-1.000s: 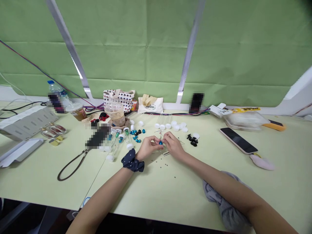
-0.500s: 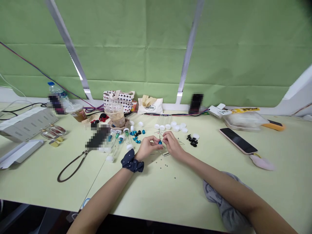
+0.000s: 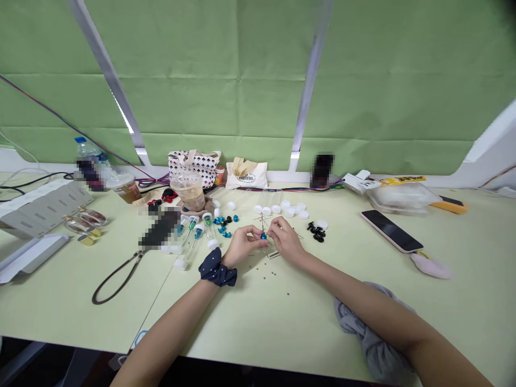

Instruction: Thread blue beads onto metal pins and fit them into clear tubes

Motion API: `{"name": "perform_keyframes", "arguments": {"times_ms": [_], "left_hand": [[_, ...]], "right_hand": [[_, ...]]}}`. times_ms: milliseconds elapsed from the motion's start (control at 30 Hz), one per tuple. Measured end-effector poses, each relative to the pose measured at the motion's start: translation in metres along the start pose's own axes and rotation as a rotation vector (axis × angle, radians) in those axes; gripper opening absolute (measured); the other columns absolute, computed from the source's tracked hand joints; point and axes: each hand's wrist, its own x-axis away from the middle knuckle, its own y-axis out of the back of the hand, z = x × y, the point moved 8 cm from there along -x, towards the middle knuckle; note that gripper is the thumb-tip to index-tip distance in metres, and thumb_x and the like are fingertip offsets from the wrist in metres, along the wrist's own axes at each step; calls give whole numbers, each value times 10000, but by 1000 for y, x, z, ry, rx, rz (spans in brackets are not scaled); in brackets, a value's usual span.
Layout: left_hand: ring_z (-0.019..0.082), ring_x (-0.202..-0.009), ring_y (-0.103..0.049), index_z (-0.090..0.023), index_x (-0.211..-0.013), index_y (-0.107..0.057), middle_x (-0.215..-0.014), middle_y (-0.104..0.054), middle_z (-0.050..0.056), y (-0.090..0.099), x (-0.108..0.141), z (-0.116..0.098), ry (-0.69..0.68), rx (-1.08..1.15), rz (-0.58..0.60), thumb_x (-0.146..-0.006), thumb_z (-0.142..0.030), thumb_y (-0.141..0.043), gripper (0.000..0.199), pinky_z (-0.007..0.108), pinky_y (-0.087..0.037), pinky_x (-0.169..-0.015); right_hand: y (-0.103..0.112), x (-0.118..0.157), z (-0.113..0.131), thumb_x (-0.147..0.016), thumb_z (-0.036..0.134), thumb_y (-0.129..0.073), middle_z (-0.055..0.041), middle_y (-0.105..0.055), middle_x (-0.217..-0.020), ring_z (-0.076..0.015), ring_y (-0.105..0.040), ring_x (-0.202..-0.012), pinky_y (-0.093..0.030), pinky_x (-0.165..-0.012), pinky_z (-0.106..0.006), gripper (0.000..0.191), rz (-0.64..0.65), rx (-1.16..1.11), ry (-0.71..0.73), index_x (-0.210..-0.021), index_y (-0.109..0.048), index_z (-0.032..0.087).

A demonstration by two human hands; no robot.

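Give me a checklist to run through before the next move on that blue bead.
1. Left hand beside the blue bead: ok.
2. Right hand beside the bead too: ok.
3. Thin wire standing up from the bead: ok.
4. Fingers actually gripping the bead: cannot tell, too small to see.
5. Navy polka-dot scrunchie on the left wrist, away from the bead: ok.
6. Small grey specks lying loose below the hands: not ok.

One left hand and one right hand met around one blue bead; nearby lay two plastic cups, two cloth bags, one smartphone, and seven clustered white caps.
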Motion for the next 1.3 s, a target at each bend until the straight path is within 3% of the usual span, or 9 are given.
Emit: {"name": "perform_keyframes", "arguments": {"times_ms": [133,267,500,700,867,1100,1300], "left_hand": [[197,-647,-672,-135,-750,-538,-657,-627,9,1,-1,-2,-28,-51,-4,-572,-362,-777,375,281,-518,-604],[194,-647,-665,-138,-735,-551,-637,-625,14,4,0,-3,-52,-133,-27,-585,-355,-768,341,257,-491,-569],[212,-662,-672,-142,-759,-557,-620,-612,7,4,0,-3,-21,-141,-17,-601,-374,-754,343,266,-487,-576],[206,-661,-674,-147,-794,-567,-637,-584,-8,4,-1,0,-34,-165,-24,-626,-368,-739,326,251,-480,-564],[206,-651,-672,-138,-790,-562,-634,-585,-2,9,-4,3,-38,-143,-48,-624,-347,-745,324,271,-505,-584],[191,-646,-663,-125,-832,-584,-646,-591,-9,22,-7,5,-21,-47,-96,-589,-336,-773,373,302,-526,-627],[189,-651,-664,-127,-824,-574,-654,-569,-12,19,-8,7,-22,-42,-31,-616,-346,-755,352,303,-523,-634]], "right_hand": [[-6,0,-2,-890,202,-379,-47,-520,-779,-183,-483,-766,-379,-652,-281,192,60,5,10,-737,-496,200],[-15,1,-9,-900,223,-372,-7,-519,-651,-151,-474,-629,-354,-593,-253,238,161,-68,-71,-703,-505,196],[-6,-2,-11,-850,255,-507,-18,-595,-685,-117,-504,-614,-364,-599,-218,200,92,-236,-124,-722,-637,174],[0,1,-17,-811,320,-573,7,-629,-647,-108,-502,-549,-369,-587,-221,169,61,-202,-242,-727,-638,188],[1,-2,-13,-833,301,-537,-28,-607,-715,-123,-532,-611,-412,-601,-234,180,39,-251,-136,-749,-636,176],[0,-6,-23,-867,345,-465,-65,-547,-871,-119,-603,-604,-519,-607,-281,257,30,-545,-162,-870,-660,177],[-11,-2,-37,-769,416,-577,-28,-570,-674,-147,-605,-573,-514,-505,-271,313,88,-748,-394,-929,-650,158]]}}
